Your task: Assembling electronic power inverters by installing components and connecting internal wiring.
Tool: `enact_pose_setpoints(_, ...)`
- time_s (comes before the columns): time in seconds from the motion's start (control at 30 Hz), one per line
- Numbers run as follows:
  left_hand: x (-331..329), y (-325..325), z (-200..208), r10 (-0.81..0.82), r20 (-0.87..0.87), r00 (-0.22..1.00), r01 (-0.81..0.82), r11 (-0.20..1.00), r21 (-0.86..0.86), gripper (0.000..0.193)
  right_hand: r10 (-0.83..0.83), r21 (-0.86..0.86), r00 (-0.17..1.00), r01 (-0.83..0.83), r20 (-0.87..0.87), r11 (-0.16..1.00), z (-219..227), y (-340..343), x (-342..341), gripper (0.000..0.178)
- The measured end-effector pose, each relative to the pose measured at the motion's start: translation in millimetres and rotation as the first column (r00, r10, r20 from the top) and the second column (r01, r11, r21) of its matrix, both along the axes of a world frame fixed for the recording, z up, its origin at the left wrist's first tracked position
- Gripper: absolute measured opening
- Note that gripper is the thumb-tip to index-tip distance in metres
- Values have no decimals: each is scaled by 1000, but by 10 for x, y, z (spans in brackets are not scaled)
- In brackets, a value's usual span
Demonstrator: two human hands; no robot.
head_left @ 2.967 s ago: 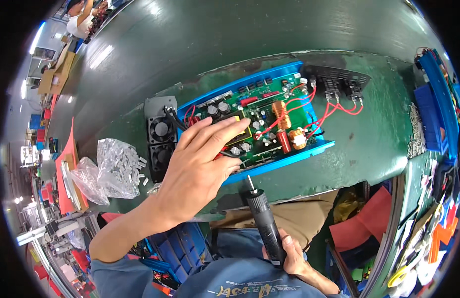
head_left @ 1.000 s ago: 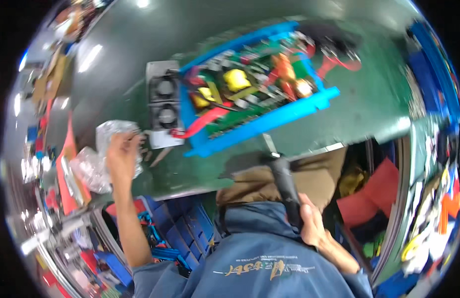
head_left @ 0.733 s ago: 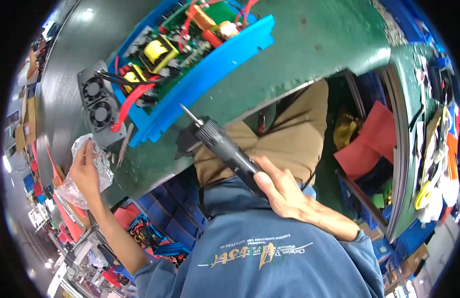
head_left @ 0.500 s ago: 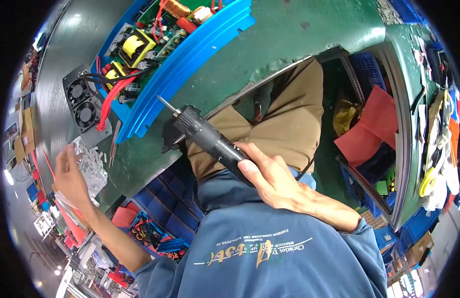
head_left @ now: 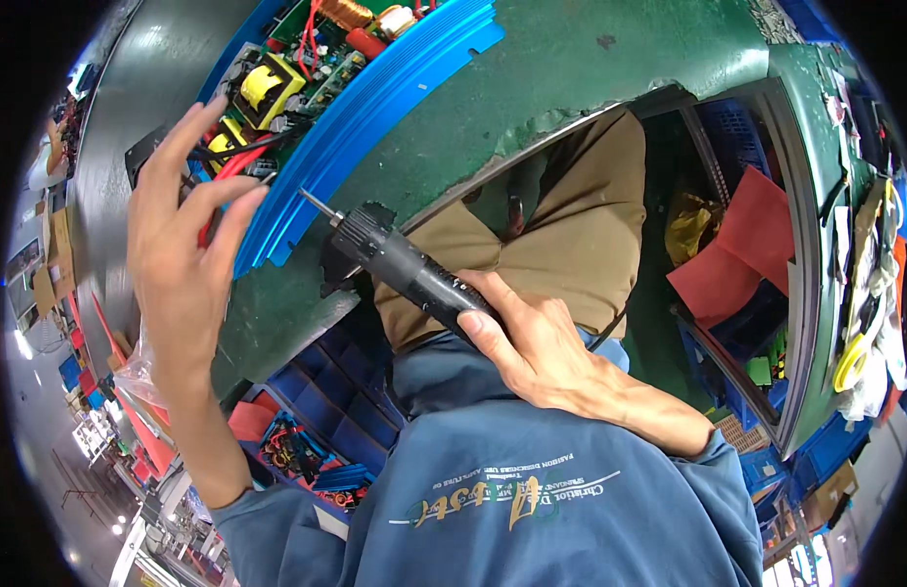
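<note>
My left hand (head_left: pixel 184 245) is raised at the blue metal housing's near left end. Thumb and index finger pinch a small silvery screw (head_left: pixel 268 179), only partly seen; the other fingers are stretched out. The blue housing (head_left: pixel 375 132) holds a circuit board with yellow transformers (head_left: pixel 268 86), copper coils and red and black wires (head_left: pixel 240 161). In my right hand (head_left: pixel 537 338) lies a black electric screwdriver (head_left: pixel 414 279), its bit pointing toward the housing's side wall, apart from it. A clear plastic bag (head_left: pixel 136 377) shows beside my left wrist, mostly hidden.
The green worktop (head_left: pixel 571 59) has a worn front edge along my lap. Below it on the left are blue bins (head_left: pixel 326 391) and a box of coloured wires (head_left: pixel 302 450). At right, a shelf holds red sheets (head_left: pixel 732 249); yellow tape (head_left: pixel 852 367) hangs beyond.
My left hand has moved from the plastic bag up to the housing's end, now pinching a small piece and covering the fan panel. The screwdriver and right hand have barely moved.
</note>
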State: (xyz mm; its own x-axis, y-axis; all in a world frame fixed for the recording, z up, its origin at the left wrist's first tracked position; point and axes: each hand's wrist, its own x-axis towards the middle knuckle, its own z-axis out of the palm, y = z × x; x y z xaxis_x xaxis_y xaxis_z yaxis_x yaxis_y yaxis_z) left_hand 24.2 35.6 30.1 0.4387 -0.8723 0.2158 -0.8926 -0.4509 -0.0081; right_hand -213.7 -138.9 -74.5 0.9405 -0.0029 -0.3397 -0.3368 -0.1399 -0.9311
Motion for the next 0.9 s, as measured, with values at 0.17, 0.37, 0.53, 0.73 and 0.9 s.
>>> enact_pose_setpoints(0.17, 146, -124, -88, -41, -3, 999, 41, 990, 135, 12, -7, 128, 998, 14, -56, 992, -12, -18, 62, 46)
enact_pose_setpoints(0.37, 122, -172, 21, 12, -102, 995, 5, 987, 162, 12, 111, 710, 961, 107, -254, 696, -105, 82, -25, 64)
enact_pose_setpoints(0.53, 43, -122, -41, 145, -264, 954, -114, 985, 127, 9, 176, 785, 922, 181, -345, 592, 75, 165, -18, 83)
enact_pose_setpoints(0.73, 119, -103, 76, 118, -422, 899, -99, 993, 68, 7, 255, 821, 885, 208, -390, 532, 154, 126, 47, 102)
enact_pose_setpoints(0.9, 170, -63, 110, 118, -505, 855, -56, 989, 138, 18, 248, 785, 879, 198, -407, 587, 139, 145, 68, 107)
